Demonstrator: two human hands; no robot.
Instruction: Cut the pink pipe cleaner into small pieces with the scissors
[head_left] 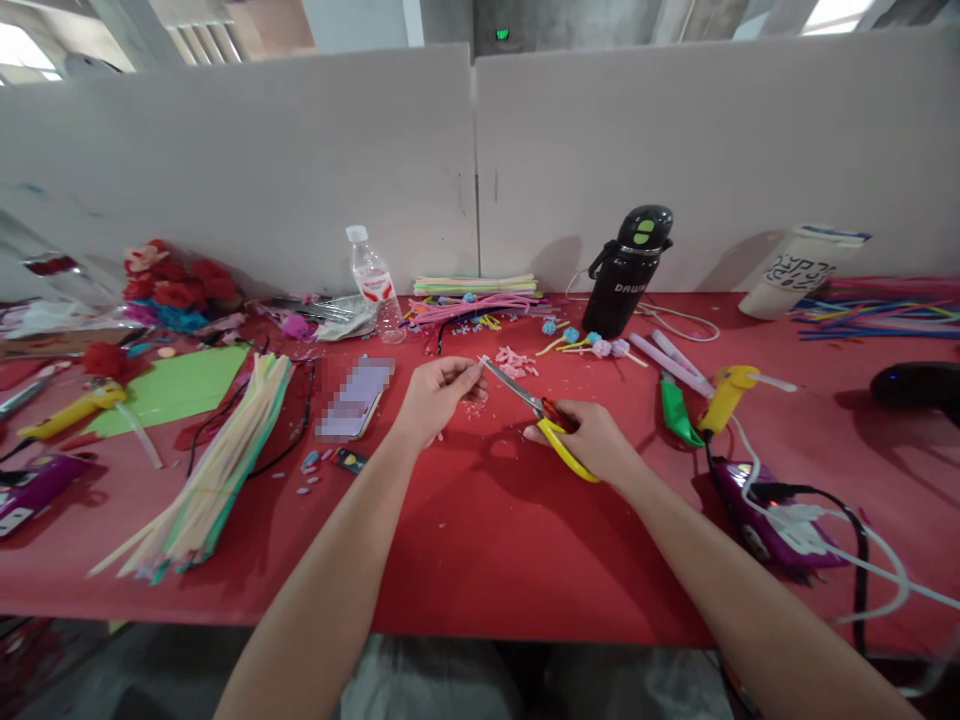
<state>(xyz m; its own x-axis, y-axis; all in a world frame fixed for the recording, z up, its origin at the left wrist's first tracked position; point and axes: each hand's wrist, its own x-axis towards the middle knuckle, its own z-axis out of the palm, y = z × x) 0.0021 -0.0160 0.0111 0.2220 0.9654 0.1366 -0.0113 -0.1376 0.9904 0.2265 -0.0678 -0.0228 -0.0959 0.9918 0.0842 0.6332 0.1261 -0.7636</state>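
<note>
My left hand (442, 395) is closed in a pinch on a small pale pink piece (484, 359), possibly cut pipe cleaner. In my right hand (589, 435) is a pair of scissors (562, 450) with yellow handles, its blades pointing up and left. The blade tips meet the pink piece at my left fingertips; whether they are fully closed is too small to tell. Just behind the blades lies a small heap of pink cut bits (517, 362). Tiny pink scraps are scattered on the red tabletop (487, 540) under my left fingers.
To the left lie a phone (356, 400), a bundle of pale pipe cleaners (225, 470) and a yellow glue gun (75, 412). Behind stand a water bottle (379, 290) and a black flask (626, 280). Another glue gun (727, 395) and a corded purple power strip (780, 520) are at right.
</note>
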